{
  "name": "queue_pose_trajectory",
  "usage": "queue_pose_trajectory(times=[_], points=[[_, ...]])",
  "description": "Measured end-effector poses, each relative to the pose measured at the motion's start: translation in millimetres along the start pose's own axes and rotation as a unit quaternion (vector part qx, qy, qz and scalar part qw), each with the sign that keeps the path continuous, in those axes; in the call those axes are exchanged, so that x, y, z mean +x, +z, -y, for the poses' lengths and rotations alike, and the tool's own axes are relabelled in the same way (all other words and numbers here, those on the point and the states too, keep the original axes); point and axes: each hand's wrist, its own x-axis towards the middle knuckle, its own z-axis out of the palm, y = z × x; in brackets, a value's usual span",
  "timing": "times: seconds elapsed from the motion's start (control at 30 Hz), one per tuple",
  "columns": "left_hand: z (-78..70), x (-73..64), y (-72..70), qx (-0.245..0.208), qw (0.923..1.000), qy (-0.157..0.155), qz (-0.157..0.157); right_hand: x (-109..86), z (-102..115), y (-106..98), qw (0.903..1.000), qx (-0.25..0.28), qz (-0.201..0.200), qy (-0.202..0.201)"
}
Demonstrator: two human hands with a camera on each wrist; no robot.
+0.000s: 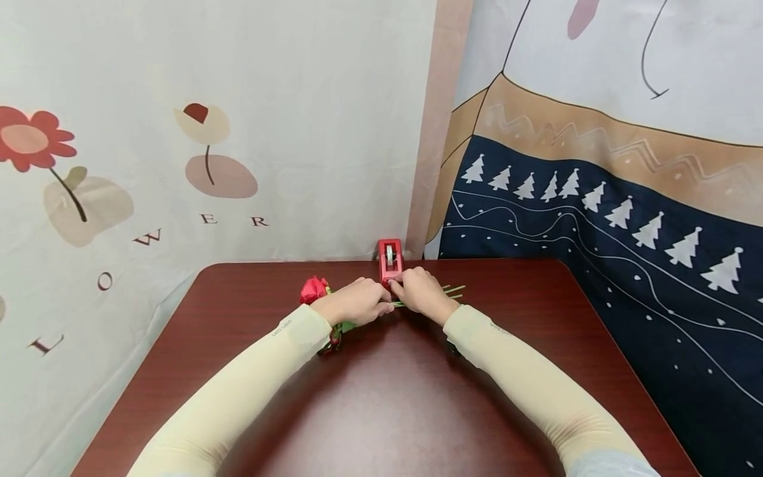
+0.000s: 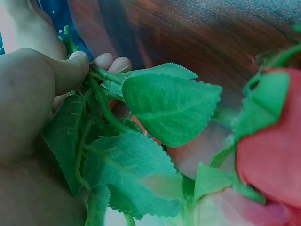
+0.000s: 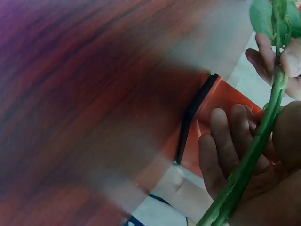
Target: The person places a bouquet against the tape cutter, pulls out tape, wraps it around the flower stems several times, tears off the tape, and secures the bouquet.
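Observation:
Red artificial roses (image 1: 313,289) with green leaves (image 2: 171,106) lie over the far part of the table, blooms to the left. My left hand (image 1: 359,299) pinches their green stems (image 3: 254,157) between thumb and fingers, just below the leaves. To its right, my right hand (image 1: 421,291) has its fingers curled at the same stems, which run across its palm and stick out beyond the wrist. Its thumb tip is partly hidden by the stems. Directly behind the hands stands a red tape dispenser (image 1: 390,258) with a roll of tape in it.
The dark red-brown wooden table (image 1: 393,411) has rounded far corners. Behind it hangs a pale curtain (image 1: 334,132) printed with flowers and letters. A navy cloth (image 1: 536,218) with white trees hangs along the right side.

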Motion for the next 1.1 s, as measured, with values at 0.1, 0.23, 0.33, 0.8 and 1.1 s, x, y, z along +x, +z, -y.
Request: queue_pose_trajectory(times=[0.1,0.23,0.33,0.8,1.1], points=[[0.3,0.7,0.6,0.006,1.0,0.001,0.005,0.0,0.0,-0.2,0.9998,-0.018,0.01,-0.004],[-1.1,1.4,0.8,0.01,0.9999,0.0,0.008,-0.1,0.6,-2.1,0.9994,-0.029,0.018,-0.006],[-3.0,2.0,1.3,0.013,0.9999,0.005,0.005,-1.2,-0.3,-3.2,0.9989,-0.029,0.035,-0.007],[-13.5,-6.6,-6.6,0.009,0.9994,0.009,0.032,-13.1,-28.5,-31.3,0.9923,0.073,0.1,0.002],[-15.8,-14.9,-20.3,0.102,0.9943,0.024,0.018,-30.0,-5.8,-72.0,0.9616,0.066,0.237,-0.123]])
